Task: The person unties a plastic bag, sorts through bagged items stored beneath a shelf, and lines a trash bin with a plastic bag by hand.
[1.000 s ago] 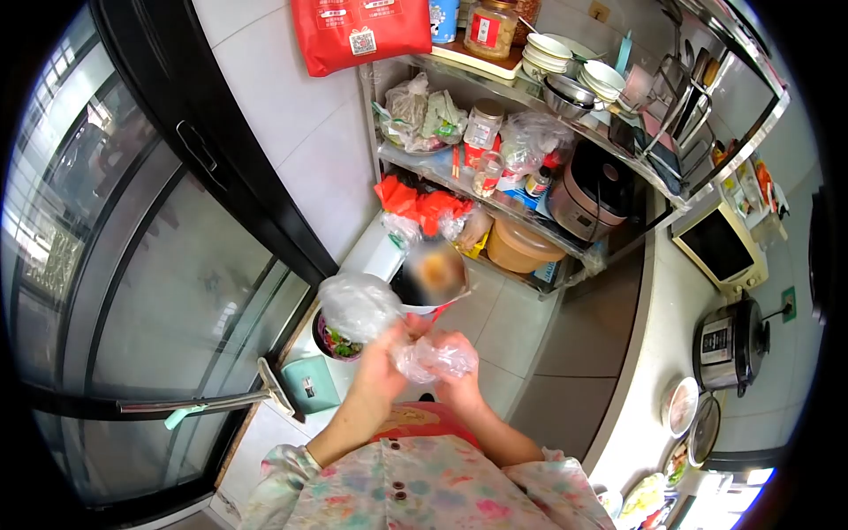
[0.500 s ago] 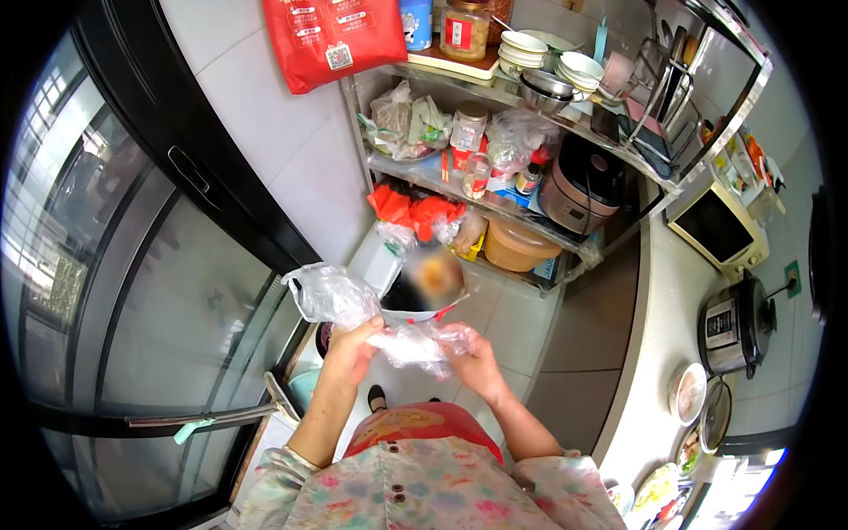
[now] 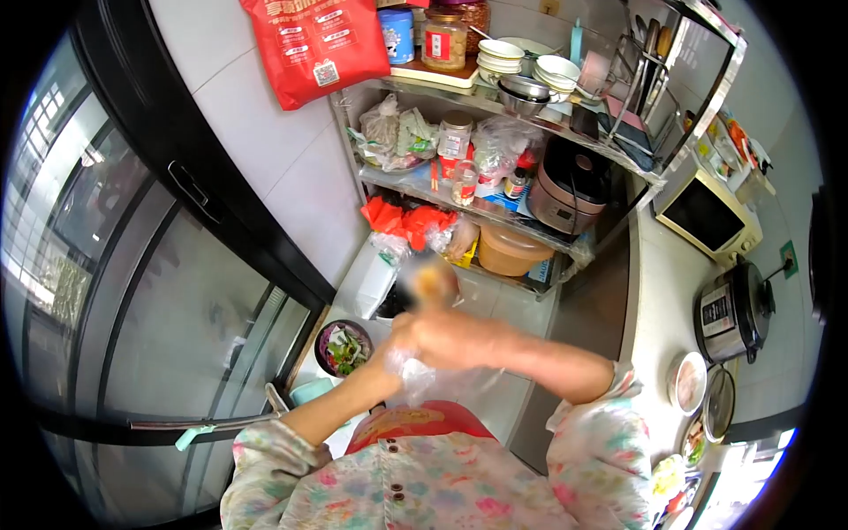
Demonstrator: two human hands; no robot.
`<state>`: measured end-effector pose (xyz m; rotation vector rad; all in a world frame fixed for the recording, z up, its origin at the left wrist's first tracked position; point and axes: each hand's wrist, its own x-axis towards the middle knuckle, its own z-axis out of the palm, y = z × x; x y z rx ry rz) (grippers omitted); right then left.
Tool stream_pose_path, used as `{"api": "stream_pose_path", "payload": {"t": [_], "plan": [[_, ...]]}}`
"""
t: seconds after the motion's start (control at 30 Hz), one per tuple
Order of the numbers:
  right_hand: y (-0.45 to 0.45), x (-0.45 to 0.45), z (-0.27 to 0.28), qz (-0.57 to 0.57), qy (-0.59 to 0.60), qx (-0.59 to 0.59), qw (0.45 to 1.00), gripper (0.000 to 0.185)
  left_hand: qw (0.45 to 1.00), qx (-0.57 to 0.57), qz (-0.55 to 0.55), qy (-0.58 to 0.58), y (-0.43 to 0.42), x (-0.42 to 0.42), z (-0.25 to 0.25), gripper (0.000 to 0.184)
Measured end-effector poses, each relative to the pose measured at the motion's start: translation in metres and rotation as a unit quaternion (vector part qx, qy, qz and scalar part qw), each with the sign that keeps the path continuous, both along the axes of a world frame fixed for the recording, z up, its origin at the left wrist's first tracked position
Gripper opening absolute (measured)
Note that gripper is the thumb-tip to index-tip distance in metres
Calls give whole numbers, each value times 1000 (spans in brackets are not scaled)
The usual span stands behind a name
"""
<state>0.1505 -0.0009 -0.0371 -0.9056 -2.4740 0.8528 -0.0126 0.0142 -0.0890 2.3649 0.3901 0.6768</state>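
In front of my body, a clear plastic bag [image 3: 422, 378] hangs crumpled from my two hands, its lower part loose. My left hand [image 3: 395, 355] is closed on it. Reaching across from the right, my right hand [image 3: 455, 339] is closed over the gathered plastic, its knuckles up and slightly smeared by motion. The two hands touch, and the right one hides part of the left one's fingers. Beyond them on the floor stands a dark container [image 3: 393, 306], mostly covered by my hands and a blurred patch.
A bowl of vegetable scraps [image 3: 344, 348] sits low at left, near the sliding door [image 3: 190, 291]. Ahead is a metal shelf [image 3: 415, 183] with jars, bowls and a rice cooker [image 3: 574, 185]. The counter [image 3: 658, 309] at right holds a microwave [image 3: 707, 212] and a pressure cooker [image 3: 733, 309].
My right hand has moved left and over to meet my left hand. The bag, stretched between them before, is now bunched and hanging. The scrap bowl has come into fuller view.
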Motion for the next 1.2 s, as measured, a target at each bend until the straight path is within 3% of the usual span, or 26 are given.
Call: {"api": "stream_pose_path", "payload": {"t": [0.07,0.13,0.2,0.23,0.27,0.3,0.37,0.47,0.53,0.6,0.63,0.73,0.77,0.87,0.9,1.0,1.03,1.07,1.13,1.17,1.2], "plan": [[13,16,4,-1,116,-113,987,14,997,-45,-61,-31,-3,12,-2,35],[15,32,-2,-44,233,-279,931,19,989,-123,-70,-48,-4,18,-7,39],[10,36,-41,-93,405,-372,830,22,962,-268,28,-43,-9,13,-16,41],[0,26,-42,-111,498,-382,771,26,918,-385,62,-67,-11,11,-17,40],[-7,18,-48,-170,479,-324,798,25,857,-494,103,-106,-13,10,-19,40],[-14,12,-56,-229,459,-262,817,25,760,-618,98,-174,-15,11,-16,37],[-25,6,-69,-319,395,-138,850,22,632,-720,113,-263,-18,13,-16,33],[-38,3,-68,-299,415,-91,854,18,596,-703,188,-339,-24,17,-21,31],[-36,3,-86,-279,487,-180,808,17,617,-707,111,-327,-21,25,2,24],[-32,6,-98,-312,507,-284,752,20,546,-756,97,-347,-19,20,-22,20],[-30,2,-87,-358,507,-302,724,13,620,-715,123,-298,-17,23,-21,16],[-21,-15,-100,-389,543,-191,719,17,673,-655,229,-257,-1,35,-22,15],[-20,-10,-111,-405,453,-173,775,28,664,-647,244,-284,3,31,-41,16],[-11,0,-114,-355,380,-206,829,38,692,-522,332,-373,25,44,-72,20],[-6,3,-102,-351,362,-162,848,42,722,-488,333,-359,29,49,-67,22],[7,2,-98,-411,287,-98,859,44,748,-443,362,-336,46,72,-61,22],[16,5,-102,-433,248,-44,865,46,783,-389,344,-342,54,82,-60,22],[25,9,-112,-446,253,-50,857,45,787,-399,350,-315,62,86,-67,23],[48,24,-119,-470,261,-62,841,43,732,-450,396,-324,78,107,-63,22],[58,35,-116,-497,244,-100,827,35,744,-454,394,-290,92,108,-81,22],[71,45,-121,-487,216,-56,844,32,734,-471,390,-296,102,113,-81,22]]}}
